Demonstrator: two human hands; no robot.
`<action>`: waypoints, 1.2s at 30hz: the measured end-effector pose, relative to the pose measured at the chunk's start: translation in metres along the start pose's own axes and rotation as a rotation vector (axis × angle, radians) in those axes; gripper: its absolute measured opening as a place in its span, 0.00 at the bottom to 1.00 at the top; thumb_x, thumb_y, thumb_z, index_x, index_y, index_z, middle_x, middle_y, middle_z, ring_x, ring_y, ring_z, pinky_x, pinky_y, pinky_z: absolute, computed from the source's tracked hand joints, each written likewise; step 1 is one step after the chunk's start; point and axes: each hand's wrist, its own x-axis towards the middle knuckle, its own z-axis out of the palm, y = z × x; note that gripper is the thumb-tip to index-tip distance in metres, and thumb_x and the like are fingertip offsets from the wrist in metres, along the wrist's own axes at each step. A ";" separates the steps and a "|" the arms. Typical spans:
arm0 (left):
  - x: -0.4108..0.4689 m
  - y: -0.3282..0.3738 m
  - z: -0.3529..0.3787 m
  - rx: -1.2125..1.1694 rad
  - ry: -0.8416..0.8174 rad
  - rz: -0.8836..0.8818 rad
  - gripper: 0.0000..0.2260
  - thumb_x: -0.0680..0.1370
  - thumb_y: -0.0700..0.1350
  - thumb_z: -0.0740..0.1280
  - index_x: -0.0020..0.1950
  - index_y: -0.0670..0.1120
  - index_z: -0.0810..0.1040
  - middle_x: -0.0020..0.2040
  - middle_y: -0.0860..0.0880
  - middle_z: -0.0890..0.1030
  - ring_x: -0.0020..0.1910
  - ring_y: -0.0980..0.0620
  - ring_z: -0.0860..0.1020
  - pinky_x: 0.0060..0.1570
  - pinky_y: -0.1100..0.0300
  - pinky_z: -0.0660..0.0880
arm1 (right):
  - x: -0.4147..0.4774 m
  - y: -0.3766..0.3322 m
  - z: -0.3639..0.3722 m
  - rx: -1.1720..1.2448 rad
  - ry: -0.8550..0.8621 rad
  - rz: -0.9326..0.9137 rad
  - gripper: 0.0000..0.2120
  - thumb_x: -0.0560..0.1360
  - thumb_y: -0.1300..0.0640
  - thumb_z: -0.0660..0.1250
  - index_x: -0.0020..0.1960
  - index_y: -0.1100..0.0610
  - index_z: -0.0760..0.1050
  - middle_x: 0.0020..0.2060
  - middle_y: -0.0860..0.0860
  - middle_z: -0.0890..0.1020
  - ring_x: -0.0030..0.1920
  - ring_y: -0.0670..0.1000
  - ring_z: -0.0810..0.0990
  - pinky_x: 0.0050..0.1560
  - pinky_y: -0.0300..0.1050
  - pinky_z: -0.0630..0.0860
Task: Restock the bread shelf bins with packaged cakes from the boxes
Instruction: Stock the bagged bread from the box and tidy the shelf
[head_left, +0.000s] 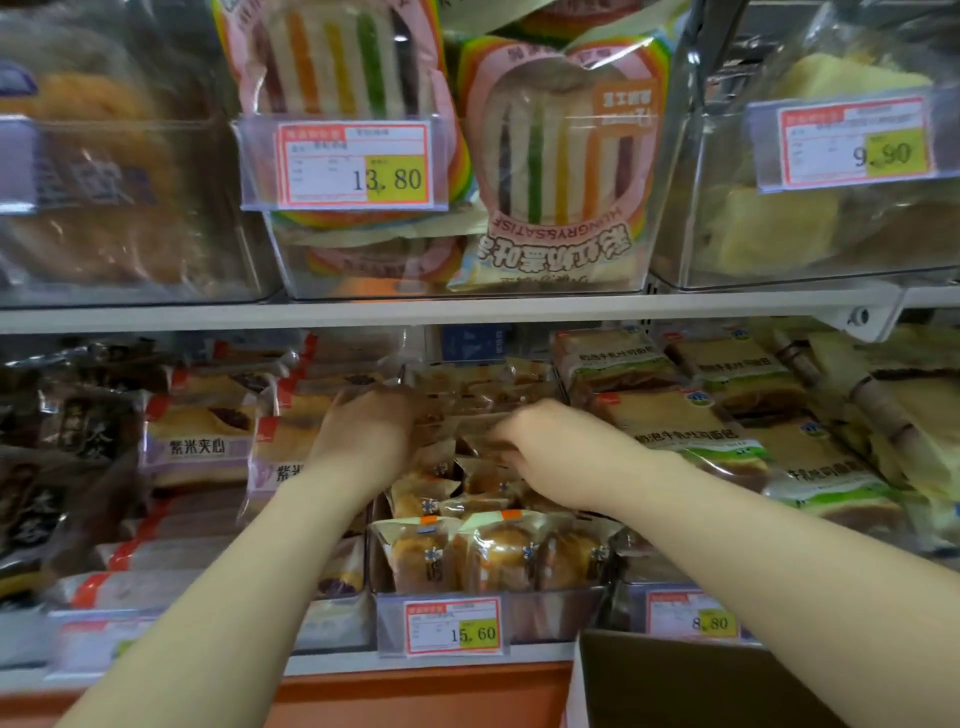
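Handling: cake packs (498, 556) look light, squashy, slick; right hand (524, 436) pinches one by its wrapper, left hand (363, 423) too blurred to tell.

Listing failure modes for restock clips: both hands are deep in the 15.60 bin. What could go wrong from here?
1. The left hand and right hand work among the packaged cakes at the back of the bin. The soft cakes may get squashed.
2. The forearms pass just above the front-row cakes, so pulling back could drag one over the bin's front wall.
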 end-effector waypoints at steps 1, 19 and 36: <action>-0.001 -0.001 0.001 0.015 0.028 0.031 0.13 0.80 0.53 0.62 0.64 0.57 0.76 0.65 0.52 0.77 0.65 0.50 0.73 0.67 0.52 0.65 | 0.015 0.000 0.005 -0.014 -0.003 0.041 0.15 0.79 0.63 0.60 0.63 0.55 0.73 0.54 0.53 0.79 0.48 0.52 0.78 0.49 0.46 0.78; 0.022 -0.014 0.013 0.130 0.118 0.159 0.15 0.81 0.49 0.56 0.67 0.59 0.72 0.66 0.52 0.74 0.69 0.46 0.64 0.67 0.48 0.59 | 0.107 0.028 0.011 -0.105 0.163 0.330 0.06 0.77 0.57 0.65 0.52 0.52 0.79 0.55 0.53 0.77 0.57 0.57 0.75 0.56 0.49 0.71; 0.044 -0.003 0.026 0.099 -0.023 0.336 0.18 0.83 0.47 0.52 0.72 0.60 0.65 0.70 0.54 0.71 0.71 0.50 0.65 0.72 0.47 0.51 | 0.136 0.023 0.015 0.258 0.106 0.320 0.07 0.75 0.61 0.65 0.46 0.59 0.82 0.48 0.57 0.82 0.42 0.52 0.78 0.42 0.42 0.72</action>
